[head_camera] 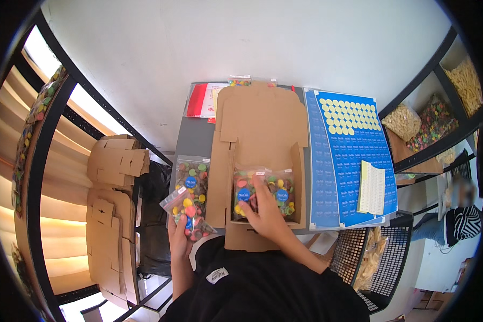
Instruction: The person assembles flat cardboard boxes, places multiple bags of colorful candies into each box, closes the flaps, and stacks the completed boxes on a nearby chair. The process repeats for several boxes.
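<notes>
In front of me a brown cardboard mailer box (263, 116) lies with its lid folded back. Inside it, side by side, are two clear zip bags of multicoloured round pieces, a left bag (245, 181) and a right bag (283, 185), each with a round blue sticker. My right hand (265, 213) rests over the left bag, thumb and fingers spread, with nothing seen gripped. Left of the box, my left hand (179, 233) holds another such bag (189, 211) at a tilt. Partly behind that bag, one more zip bag (192, 171) lies on the grey table (190, 137).
Blue sticker sheets (342, 161) and a folded paper strip (371, 189) cover the table's right side. Flattened cardboard boxes (108, 241) stack at left. A black basket (348, 249) stands low right, shelves with bagged goods (432, 122) above. A person (459, 225) is at far right.
</notes>
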Demonstrator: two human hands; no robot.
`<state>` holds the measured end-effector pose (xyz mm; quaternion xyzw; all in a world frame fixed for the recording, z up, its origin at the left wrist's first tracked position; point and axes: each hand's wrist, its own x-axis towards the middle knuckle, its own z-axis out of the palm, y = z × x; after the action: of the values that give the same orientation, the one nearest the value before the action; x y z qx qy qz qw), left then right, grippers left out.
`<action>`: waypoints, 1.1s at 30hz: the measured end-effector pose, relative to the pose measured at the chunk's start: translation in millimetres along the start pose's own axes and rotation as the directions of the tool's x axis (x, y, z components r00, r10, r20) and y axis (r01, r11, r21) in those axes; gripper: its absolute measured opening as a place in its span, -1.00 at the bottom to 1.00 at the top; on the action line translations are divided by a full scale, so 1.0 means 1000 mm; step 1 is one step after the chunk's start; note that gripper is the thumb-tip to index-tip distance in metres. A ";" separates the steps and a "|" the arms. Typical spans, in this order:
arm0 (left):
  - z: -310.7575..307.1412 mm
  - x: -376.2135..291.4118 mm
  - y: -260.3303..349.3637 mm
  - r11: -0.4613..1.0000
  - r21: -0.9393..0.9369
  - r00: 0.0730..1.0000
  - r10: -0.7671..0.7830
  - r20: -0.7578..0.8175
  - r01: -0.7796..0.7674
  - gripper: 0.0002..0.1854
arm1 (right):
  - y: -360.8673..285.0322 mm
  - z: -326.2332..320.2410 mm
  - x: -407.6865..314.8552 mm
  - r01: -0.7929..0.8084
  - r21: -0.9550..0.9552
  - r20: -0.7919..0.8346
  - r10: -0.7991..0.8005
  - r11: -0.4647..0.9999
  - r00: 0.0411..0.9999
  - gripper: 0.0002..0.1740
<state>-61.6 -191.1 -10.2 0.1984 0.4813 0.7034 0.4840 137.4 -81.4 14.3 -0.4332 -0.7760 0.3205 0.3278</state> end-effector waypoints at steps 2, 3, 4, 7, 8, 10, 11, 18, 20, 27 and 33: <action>0.015 0.010 0.013 0.999 0.035 0.997 -0.038 0.069 0.036 -0.56 | -0.009 -0.004 -0.005 0.076 -0.402 0.026 -0.072 0.913 0.997 -0.21; 0.019 0.017 0.015 0.999 0.014 0.993 -0.046 0.111 0.045 -0.58 | -0.011 -0.006 -0.007 0.036 -0.447 0.008 -0.037 0.894 0.999 -0.20; 0.023 0.025 0.017 0.999 -0.009 0.987 -0.052 0.153 0.054 -0.60 | -0.012 -0.007 -0.008 -0.002 -0.492 -0.011 -0.004 0.871 1.000 -0.19; 0.036 0.040 0.018 0.997 -0.031 0.980 -0.063 0.190 0.070 -0.62 | -0.017 -0.014 -0.008 -0.123 -0.476 -0.061 0.107 0.871 0.992 -0.20; 0.040 0.043 0.018 0.997 -0.032 0.980 -0.067 0.187 0.074 -0.62 | -0.019 -0.015 -0.011 -0.148 -0.504 -0.074 0.128 0.851 0.989 -0.20; 0.040 0.056 0.022 0.996 0.009 0.966 -0.089 0.243 0.090 -0.61 | -0.024 -0.018 -0.013 -0.175 -0.528 -0.110 0.137 0.831 0.984 -0.19; 0.044 0.061 0.024 0.994 0.046 0.963 -0.107 0.246 0.099 -0.58 | -0.027 -0.019 -0.014 -0.174 -0.530 -0.125 0.126 0.830 0.984 -0.19; 0.108 0.074 0.027 0.948 0.316 0.844 -0.155 0.514 -0.019 -0.48 | -0.044 -0.046 -0.001 -0.142 0.330 -0.107 0.186 0.933 0.977 -0.26; 0.129 0.066 0.023 0.934 0.358 0.830 -0.207 0.519 0.008 -0.47 | -0.041 -0.044 -0.005 -0.144 0.291 -0.139 0.191 0.946 0.972 -0.25; 0.111 0.050 0.009 0.295 0.473 0.484 -0.038 0.874 -0.830 -0.25 | -0.001 -0.067 -0.043 -0.363 0.278 -0.299 0.440 0.889 0.847 -0.39; 0.091 0.041 -0.005 0.004 0.344 0.327 -0.299 0.897 -0.939 -0.08 | -0.018 -0.059 -0.041 -0.373 -0.423 -0.323 0.247 0.826 0.914 -0.46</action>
<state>-9.7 -110.8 19.1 0.9022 0.3935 0.1102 0.1384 191.8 -112.5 53.1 -0.6587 -0.7006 0.1108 0.2510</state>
